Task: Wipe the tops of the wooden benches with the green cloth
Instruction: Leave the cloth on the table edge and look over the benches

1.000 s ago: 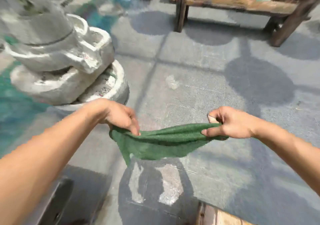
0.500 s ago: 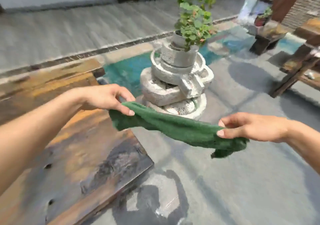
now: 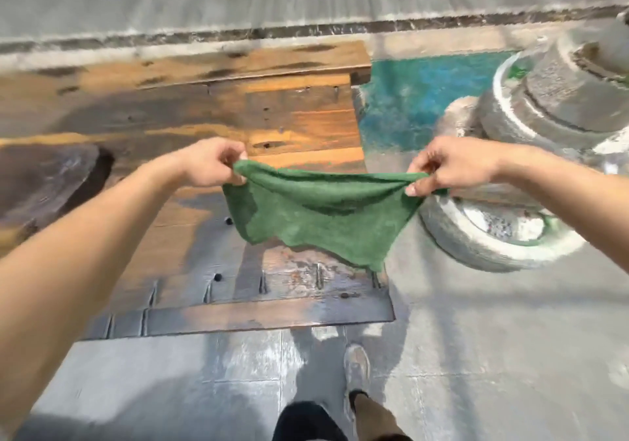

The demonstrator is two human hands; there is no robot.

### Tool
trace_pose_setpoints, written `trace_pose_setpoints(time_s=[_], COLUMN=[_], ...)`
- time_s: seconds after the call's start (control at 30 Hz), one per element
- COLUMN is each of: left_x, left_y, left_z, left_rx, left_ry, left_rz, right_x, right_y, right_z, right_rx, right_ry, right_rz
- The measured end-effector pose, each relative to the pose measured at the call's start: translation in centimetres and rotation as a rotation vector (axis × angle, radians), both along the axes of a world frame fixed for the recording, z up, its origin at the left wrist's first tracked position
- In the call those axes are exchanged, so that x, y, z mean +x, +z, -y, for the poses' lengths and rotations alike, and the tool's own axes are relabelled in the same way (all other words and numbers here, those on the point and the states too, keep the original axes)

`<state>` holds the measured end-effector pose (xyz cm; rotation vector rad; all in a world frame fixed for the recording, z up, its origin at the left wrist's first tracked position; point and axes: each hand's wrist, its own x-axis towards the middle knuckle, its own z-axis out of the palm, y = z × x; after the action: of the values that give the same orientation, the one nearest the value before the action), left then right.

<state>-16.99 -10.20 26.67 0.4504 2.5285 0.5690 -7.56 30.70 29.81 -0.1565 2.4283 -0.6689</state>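
The green cloth hangs spread in the air between my two hands, above the right end of a wooden bench. My left hand pinches the cloth's upper left corner. My right hand pinches the upper right corner. The cloth's lower edge droops over the bench's dark, worn planks without clearly touching them. The bench top is brown with blackened patches and runs off the left edge of the view.
A stack of grey stone millstones stands on the ground right of the bench. Blue-green painted floor lies behind it. Grey paving surrounds the bench. My shoe and legs show at the bottom.
The view has swung left and down, so the bench now lies straight ahead beneath the cloth. Both hands have kept their hold, and the cloth now hangs stretched open between them.
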Motion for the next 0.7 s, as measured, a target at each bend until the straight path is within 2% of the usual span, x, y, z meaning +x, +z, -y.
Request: trace_pose_setpoints(time_s=[0.07,0.13,0.23,0.47,0.57,0.7], left_x=[-0.6,-0.1,2.8,15.5,22.7,28.3], left_y=[-0.5,-1.5,-4.1,-14.9,-21.0,-25.8], left_z=[0.9,1.4,1.8,2.5,3.0,3.4], left_rx=[-0.108,-0.141,-0.226,-0.422,-0.510,-0.610], left_ry=[0.057,0.123,0.053,-0.151,-0.210,-0.146], left_rz=[-0.191,-0.248,-0.269,-0.077,0.037,0.096], right_x=[-2.3,-3.2,-1.4,11.7,19.3,26.9], right_y=[-0.6,-1.4,-3.2,-15.1,-22.1,-28.8], right_z=[0.5,0.5,0.4,2.8,4.7,6.1], right_rx=[0.076,0.114,0.144,0.051,0.116,0.244], right_ry=[-0.019,-0.011,0.055,-0.159,-0.173,-0.150], right_rz=[-0.184,-0.264,-0.278,-0.094,0.055,0.141])
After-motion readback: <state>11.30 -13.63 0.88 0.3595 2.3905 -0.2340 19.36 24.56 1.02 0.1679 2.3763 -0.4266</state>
